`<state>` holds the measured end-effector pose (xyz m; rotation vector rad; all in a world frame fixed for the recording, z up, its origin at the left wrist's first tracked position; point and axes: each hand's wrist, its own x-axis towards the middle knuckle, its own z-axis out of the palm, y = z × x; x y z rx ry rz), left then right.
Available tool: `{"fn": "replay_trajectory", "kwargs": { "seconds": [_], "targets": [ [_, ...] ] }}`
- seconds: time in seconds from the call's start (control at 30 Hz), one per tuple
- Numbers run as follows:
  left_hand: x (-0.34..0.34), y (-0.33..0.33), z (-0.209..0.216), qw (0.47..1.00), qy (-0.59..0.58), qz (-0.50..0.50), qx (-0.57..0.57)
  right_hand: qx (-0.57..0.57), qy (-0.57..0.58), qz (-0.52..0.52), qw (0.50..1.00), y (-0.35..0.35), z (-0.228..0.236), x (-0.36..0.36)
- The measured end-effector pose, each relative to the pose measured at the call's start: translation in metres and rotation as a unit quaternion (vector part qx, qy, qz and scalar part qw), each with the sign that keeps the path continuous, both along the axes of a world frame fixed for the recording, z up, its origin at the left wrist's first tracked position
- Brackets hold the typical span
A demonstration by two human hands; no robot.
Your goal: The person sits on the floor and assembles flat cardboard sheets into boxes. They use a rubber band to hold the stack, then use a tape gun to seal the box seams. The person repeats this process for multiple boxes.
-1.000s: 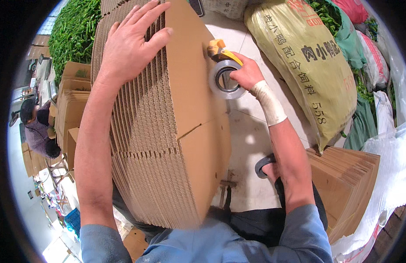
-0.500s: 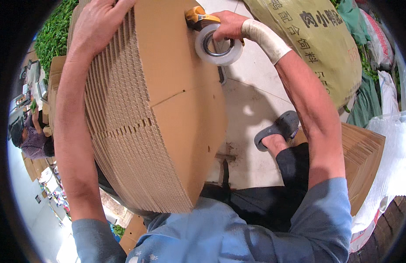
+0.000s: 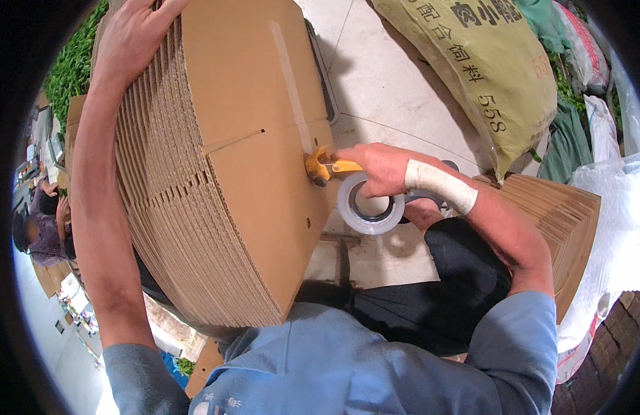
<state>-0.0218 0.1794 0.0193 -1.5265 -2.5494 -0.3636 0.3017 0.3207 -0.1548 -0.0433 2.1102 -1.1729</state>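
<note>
A thick stack of flattened cardboard boxes [image 3: 254, 187] stands on edge before me. My left hand [image 3: 130, 38] rests over its upper edges, thumb and fingers apart; some fingertips pass out of the picture. In my right hand [image 3: 377, 169], which has a white wrap at the wrist, is a yellow tape dispenser [image 3: 327, 166] with a roll of clear tape [image 3: 370, 207]. The dispenser's head touches the front box's face beside its right edge. A clear strip of tape [image 3: 287, 69] runs down that face toward the dispenser.
Right of the stack lies a full yellow sack [image 3: 493, 83] on the pale tiled floor [image 3: 389, 90]. More folded cardboard [image 3: 541, 214] stands by my right arm, next to white plastic sheeting [image 3: 610, 228]. Green vegetables [image 3: 74, 62] and a co-worker [image 3: 50, 225] are at the left.
My right hand has drawn the tape dispenser down along the front box, and a strip of tape now shows above it. My left hand stays on the stack, which appears shifted slightly left.
</note>
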Motion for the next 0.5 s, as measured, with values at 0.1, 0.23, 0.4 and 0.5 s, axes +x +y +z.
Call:
{"fn": "replay_trajectory", "kwargs": {
  "seconds": [0.1,0.23,0.4,0.5],
  "targets": [
    [0.005,-0.001,0.008,1.000,-0.021,-0.003,-0.003,0.002,-0.057,0.022,0.998,0.001,0.010,-0.008],
    [-0.004,0.004,-0.003,0.999,0.023,-0.004,-0.030,-0.029,-0.001,0.042,0.999,-0.002,-0.004,0.014],
    [-0.006,-0.004,0.001,1.000,0.016,-0.010,-0.022,-0.044,0.003,0.076,0.996,0.000,-0.002,0.004],
    [-0.002,-0.002,0.004,0.999,0.026,-0.004,-0.027,-0.056,0.090,0.067,0.992,-0.001,-0.021,0.016]
  ]
}}
